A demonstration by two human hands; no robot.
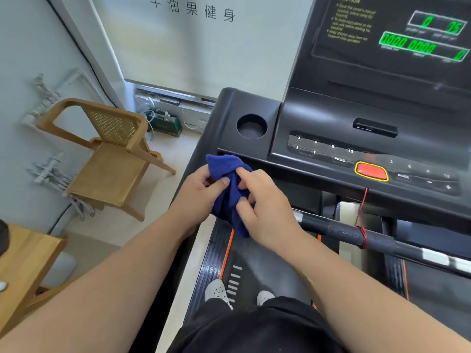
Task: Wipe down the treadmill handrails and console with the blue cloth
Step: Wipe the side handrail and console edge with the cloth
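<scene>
Gripping a bunched blue cloth (224, 169), the left hand (198, 197) pinches the folds under its thumb, and the right hand (267, 210) curls its fingers into the plush fabric from the other side. The cloth sits at the near left corner of the console (331, 118); contact cannot be confirmed. The console is glossy black plastic with a round cup holder (251, 126). Its green display (407, 34) is blurred. The padded handrail (344, 231) is cut off at right. A rattan-backed wooden chair (112, 159) stands far left on a pale floor.
</scene>
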